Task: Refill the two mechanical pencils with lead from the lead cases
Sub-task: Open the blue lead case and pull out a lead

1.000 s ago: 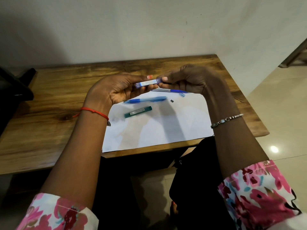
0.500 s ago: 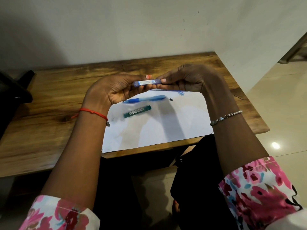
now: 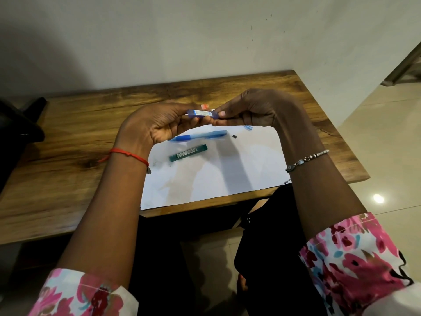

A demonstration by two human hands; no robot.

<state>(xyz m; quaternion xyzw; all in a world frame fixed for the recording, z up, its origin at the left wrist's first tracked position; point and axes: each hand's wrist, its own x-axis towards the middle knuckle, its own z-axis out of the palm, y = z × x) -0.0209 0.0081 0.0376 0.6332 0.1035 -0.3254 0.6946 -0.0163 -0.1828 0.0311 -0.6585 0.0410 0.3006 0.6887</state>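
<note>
1. Sliding off the worktop (image 3: 68, 137) edge is a risk for anything dropped onto the loose white paper (image 3: 218, 169) below the fingers.
2. Pinching the blue lead case (image 3: 201, 113) between them, left hand (image 3: 157, 126) and right hand (image 3: 255, 108) fingers are risking spilled, snapped leads if it opens suddenly.
3. Lying beneath the fingers, the blue pencil (image 3: 200, 136) and green lead case (image 3: 188, 152) are waiting; the second pencil is hidden.
4. Sitting just right of the fingers, the tiny cap (image 3: 234, 136) is rolling away easily if nudged.

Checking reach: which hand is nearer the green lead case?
Left. The left hand is just above-left of the green lead case on the paper; the right hand is farther, up and right.
</note>
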